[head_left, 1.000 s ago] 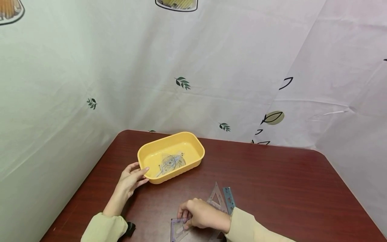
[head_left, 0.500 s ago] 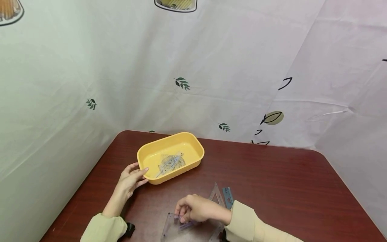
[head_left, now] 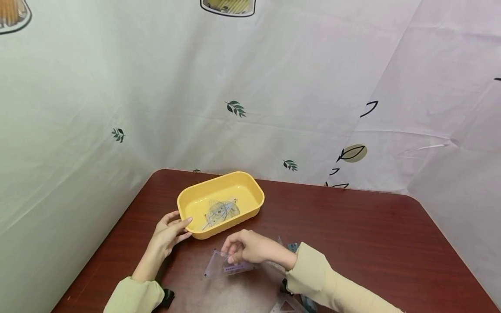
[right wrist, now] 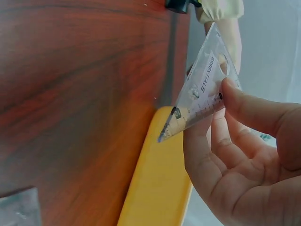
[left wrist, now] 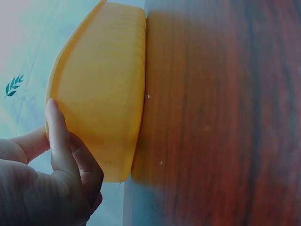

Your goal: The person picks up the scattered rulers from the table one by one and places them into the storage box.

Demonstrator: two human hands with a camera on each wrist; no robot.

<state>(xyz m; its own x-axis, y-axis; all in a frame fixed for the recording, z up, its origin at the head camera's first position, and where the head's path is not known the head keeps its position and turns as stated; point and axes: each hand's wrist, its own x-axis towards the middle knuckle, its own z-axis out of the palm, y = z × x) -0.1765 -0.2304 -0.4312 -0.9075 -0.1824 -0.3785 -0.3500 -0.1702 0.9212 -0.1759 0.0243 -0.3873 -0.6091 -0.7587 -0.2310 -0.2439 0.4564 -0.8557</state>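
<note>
My left hand point(head_left: 168, 234) grips the near left corner of a yellow plastic tray point(head_left: 254, 210), thumb over the rim and fingers against the outer wall. Several clear protractors and similar drawing pieces point(head_left: 222, 212) lie overlapped on the tray floor. In the right wrist view, my right hand point(right wrist: 235, 155) pinches a clear set square point(right wrist: 202, 80) printed "ESSENTIALS" between thumb and fingers. The head view has this set square raised off the table, just in front of the tray, with a purple tint along its edges.
Beneath and beside the right forearm lie another clear set square point(head_left: 287, 305) and a bluish ruler point(head_left: 292, 247), partly hidden by the sleeve. The dark red wooden table point(head_left: 352, 243) meets a white printed cloth point(head_left: 305, 108) at its back and left.
My right hand has lifted the set square from the near table and carried it forward toward the tray. The left hand and tray have stayed where they were.
</note>
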